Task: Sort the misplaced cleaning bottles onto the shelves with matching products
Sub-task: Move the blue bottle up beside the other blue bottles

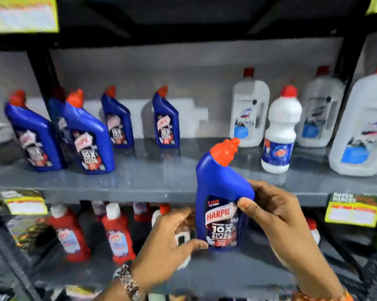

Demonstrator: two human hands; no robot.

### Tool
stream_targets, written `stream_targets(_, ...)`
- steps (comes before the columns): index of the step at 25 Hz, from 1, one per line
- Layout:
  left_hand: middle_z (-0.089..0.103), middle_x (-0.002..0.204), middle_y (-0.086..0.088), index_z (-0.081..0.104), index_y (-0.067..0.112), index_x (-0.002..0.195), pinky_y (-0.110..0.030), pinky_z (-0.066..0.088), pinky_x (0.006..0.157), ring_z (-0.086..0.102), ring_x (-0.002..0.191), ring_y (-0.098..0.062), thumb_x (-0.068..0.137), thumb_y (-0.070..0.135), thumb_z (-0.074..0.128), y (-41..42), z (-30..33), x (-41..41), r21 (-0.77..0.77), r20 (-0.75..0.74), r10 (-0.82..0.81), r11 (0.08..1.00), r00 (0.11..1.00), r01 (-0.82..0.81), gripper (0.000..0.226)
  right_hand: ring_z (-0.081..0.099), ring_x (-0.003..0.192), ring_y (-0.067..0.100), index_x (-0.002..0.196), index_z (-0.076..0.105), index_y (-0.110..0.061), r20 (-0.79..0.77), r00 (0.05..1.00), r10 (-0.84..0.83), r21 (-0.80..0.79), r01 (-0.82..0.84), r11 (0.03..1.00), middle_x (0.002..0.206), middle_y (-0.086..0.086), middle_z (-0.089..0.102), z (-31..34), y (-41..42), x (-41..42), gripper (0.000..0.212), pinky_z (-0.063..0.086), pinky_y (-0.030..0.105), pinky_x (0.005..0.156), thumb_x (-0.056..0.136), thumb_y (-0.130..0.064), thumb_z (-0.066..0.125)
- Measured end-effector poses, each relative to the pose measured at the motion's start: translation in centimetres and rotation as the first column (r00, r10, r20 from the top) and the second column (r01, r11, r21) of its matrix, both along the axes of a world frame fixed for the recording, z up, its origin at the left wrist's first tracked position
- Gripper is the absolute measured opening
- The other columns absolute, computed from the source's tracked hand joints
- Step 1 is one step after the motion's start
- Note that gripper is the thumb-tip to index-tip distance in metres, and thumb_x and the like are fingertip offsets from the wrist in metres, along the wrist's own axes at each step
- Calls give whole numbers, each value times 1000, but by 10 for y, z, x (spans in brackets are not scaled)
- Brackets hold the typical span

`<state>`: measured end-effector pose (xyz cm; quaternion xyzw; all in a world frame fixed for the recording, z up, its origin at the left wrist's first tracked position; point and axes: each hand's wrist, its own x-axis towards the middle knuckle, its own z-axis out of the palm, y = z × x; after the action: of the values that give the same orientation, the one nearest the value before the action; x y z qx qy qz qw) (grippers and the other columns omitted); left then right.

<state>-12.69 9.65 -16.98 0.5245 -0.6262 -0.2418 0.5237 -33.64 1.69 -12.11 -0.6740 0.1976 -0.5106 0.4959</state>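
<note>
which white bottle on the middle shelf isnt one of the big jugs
The small waisted white bottle with a blue band label, standing forward between two of the three squarish handled jugs.

- The blue bottle (218, 181) is showing smooth, glossy plastic, and its printed label (222, 222) is shining too.
- The grey shelf (161, 170) is gleaming, smooth, mirroring bottles.
- The white jugs (250, 105) are looking cloudy, matt plastic.
- The price tags (353, 212) are looking papery.
</note>
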Motion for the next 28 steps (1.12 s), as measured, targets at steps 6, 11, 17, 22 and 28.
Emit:
stream_targets(6, 79, 109, -4, 64, 21, 120, -36, 59, 93, 75, 102, -18, 73, -6, 80, -16, 76, 68, -38, 65, 115, 993, 991, -113, 57, 75, 84, 9, 103, 75, -13, 95, 990, 104, -73, -97, 993, 93, 0, 82, 68, -33, 78, 33, 60, 21, 76, 71, -21, 75)
stream_targets(11, 68, 126, -6, 52, 26, 133, -42, 60, 94, 71, 111, -15, 79, -1, 78, -46, 98, 119, 30, 211, 160, 985, 964, -170, 66, 77, 91, 20, 101, 76, -17, 75, 993, 95, -60, -91, 994, 98, 7, 82, 71, -65, 138, 31, 61, 41, 85, 73, -31, 79)
stream_targets(17, 65, 129, -3, 45, 23, 139, -38, 62, 89, 69, 113, -16, 86, -10, 66, -67, 98, 133, 58, 264, 205, 972, 942, -228, 66, 78, 95, 25, 100, 74, -24, 23, 998, 65, -4, -64, 998, 101, 10, 81, 67, -89, 170, 28, 62, 51, 89, 74, -34, 79)
stream_targets(22, 64, 128, -5, 49, 20, 133, -42, 61, 93, 65, 119, -21, 84, -7, 70, -72, 98, 136, 112, 243, 247, 954, 938, -280, 60, 77, 100, 28, 101, 71, -23, -38, 998, 49, 40, -47, 998, 106, 12, 79, 68, -102, 176, 18, 62, 50, 91, 85, -19, 78)
stream_targets(28, 47, 138, 2, 36, 22, 149, -31, 54, 97, 57, 122, -18, 89, -12, 57, -62, 89, 122, 125, 105, 311, 938, 945, -323, 72, 72, 112, 25, 128, 63, -5, -278, 960, 35, 15, -32, 999, 118, 12, 74, 43, -106, 160, 45, 61, 47, 94, 85, -6, 78)
